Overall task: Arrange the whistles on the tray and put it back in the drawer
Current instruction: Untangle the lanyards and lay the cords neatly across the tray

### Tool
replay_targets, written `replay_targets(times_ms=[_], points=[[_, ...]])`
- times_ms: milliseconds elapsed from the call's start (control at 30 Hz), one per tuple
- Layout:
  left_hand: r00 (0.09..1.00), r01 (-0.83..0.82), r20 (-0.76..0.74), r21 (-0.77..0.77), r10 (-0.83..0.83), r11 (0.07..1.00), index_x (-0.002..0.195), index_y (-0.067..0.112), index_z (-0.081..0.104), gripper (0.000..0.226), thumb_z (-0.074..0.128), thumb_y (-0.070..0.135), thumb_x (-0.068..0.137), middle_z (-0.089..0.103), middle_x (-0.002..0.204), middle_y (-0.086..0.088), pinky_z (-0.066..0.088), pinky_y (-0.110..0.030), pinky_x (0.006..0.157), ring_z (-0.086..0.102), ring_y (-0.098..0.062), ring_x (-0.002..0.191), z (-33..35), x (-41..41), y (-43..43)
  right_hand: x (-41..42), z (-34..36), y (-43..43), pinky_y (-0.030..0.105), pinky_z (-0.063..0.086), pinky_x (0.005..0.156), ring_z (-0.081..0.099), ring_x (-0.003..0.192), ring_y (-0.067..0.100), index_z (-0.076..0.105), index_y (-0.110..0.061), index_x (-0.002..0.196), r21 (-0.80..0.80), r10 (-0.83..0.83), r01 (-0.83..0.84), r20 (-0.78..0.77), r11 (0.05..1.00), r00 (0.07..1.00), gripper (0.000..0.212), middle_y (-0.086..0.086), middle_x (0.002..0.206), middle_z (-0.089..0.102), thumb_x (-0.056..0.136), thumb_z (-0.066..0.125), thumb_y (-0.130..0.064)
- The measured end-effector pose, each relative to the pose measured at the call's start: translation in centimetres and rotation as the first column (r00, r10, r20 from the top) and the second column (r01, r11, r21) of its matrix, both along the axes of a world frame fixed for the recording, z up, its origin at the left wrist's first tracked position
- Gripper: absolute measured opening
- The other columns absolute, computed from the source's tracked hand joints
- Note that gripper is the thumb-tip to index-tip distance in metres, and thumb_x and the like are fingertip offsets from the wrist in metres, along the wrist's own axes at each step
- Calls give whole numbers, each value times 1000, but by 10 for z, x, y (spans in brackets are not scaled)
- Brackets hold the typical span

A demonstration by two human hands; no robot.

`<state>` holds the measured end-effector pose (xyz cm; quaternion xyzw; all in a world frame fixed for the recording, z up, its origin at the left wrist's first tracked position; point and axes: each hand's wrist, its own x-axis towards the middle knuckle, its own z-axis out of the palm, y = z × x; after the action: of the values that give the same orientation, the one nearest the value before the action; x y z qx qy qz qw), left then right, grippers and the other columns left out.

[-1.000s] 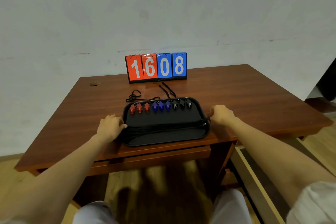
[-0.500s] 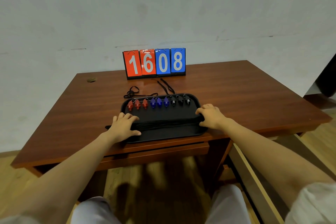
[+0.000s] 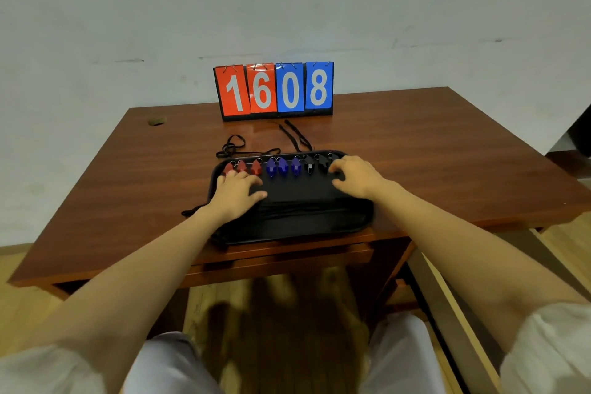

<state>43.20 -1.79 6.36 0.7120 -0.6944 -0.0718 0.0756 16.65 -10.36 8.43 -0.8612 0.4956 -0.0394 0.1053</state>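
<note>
scoreboard (image 3: 274,89) reads 1608, tray (image 3: 303,221) of whistles (image 3: 283,166) sits near the table (image 3: 415,144) front edge, left hand (image 3: 238,192) spread open touching the red ones, right hand (image 3: 356,176) curled over the black ones, grip unclear tbh

Bare wood of the bench (image 3: 431,144) lies wide open left and right of the tray (image 3: 319,227), with room to pass. On the far side, loose cords (image 3: 235,145) lie just behind the tray, and the number board (image 3: 275,89) stands past them. The row of whistles (image 3: 283,166) fills the tray's far edge.
</note>
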Motion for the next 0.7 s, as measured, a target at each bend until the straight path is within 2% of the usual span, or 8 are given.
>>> replay_targets(times_ms=[167, 400, 500, 633, 700], points=[[999, -42, -29, -95, 39, 995, 112, 18, 64, 27, 51, 35, 94, 61, 116, -6, 33, -45, 99, 50, -28, 115, 16, -9, -54, 32, 9, -42, 43, 47, 97, 55, 112, 28, 56, -13, 124, 46, -20, 15, 97, 999, 995, 33, 11, 125, 57, 92, 55, -20], [990, -103, -98, -24, 100, 994, 108, 15, 65, 25, 51, 30, 94, 65, 114, -8, 37, -42, 96, 56, -29, 109, 18, -7, -151, 78, 10, -129, 40, 48, 96, 55, 113, 29, 55, -12, 128, 82, -29, 22, 85, 996, 996, 33, 12, 129, 55, 97, 42, -12], [986, -127, -101, 38, 131, 991, 111, 14, 62, 28, 51, 32, 93, 64, 118, -10, 38, -41, 96, 55, -32, 112, 8, -6, -191, 98, 0, -165, 41, 47, 95, 54, 114, 31, 53, -14, 131, 110, -6, 0, 50, 994, 999, 35, 13, 129, 54, 97, 43, -12], [989, -99, -106, 47, 103, 994, 129, 16, 51, 36, 43, 29, 96, 58, 127, -13, 37, -44, 98, 51, -34, 118, -7, -7, -228, 119, -18, -203, 40, 45, 96, 48, 117, 32, 46, -21, 137, 143, 16, -16, 6, 990, 1000, 42, 13, 128, 48, 98, 40, -9], [991, -83, -103, 48, 88, 995, 131, 17, 50, 38, 39, 31, 98, 56, 128, -15, 36, -45, 98, 49, -34, 119, -16, -5, -243, 128, -27, -218, 42, 44, 98, 44, 120, 32, 44, -21, 139, 143, 33, -29, -26, 989, 999, 44, 14, 131, 45, 97, 39, -8]])
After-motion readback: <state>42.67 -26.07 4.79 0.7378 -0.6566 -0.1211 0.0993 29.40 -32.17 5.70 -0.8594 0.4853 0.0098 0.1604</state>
